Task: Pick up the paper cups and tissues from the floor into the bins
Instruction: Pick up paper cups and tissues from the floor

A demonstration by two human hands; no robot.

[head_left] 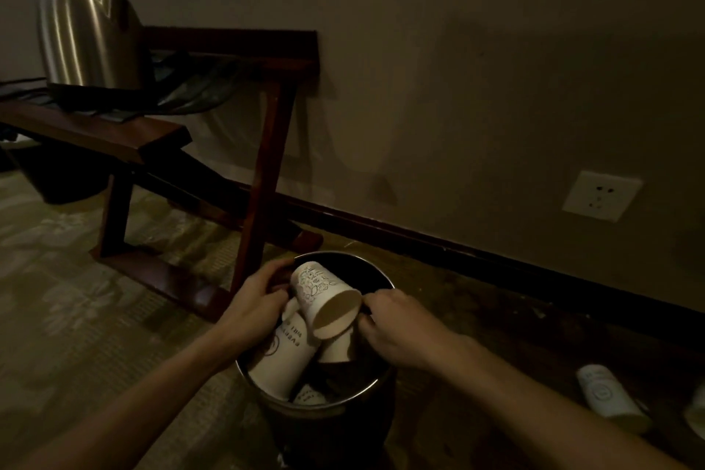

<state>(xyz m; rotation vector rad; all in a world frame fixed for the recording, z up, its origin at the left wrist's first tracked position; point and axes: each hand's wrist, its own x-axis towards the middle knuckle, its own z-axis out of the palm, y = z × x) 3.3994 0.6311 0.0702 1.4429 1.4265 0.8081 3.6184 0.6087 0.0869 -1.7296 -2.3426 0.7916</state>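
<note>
Your left hand (259,301) and right hand (393,324) grip cup (324,298) over bin (385,277); floor cup (610,397) lies right, nearer right hand.

The left grip (253,301) and right grip (393,328) are bare, as are both forearms (152,385).

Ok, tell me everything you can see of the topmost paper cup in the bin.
The topmost cup is white paper with dark line drawings on its side and a plain, empty inside. It lies tilted, mouth toward the camera, base toward the wall, atop other cups in the dark bin. The left hand curls round its base end; the right hand pinches its rim.
</note>
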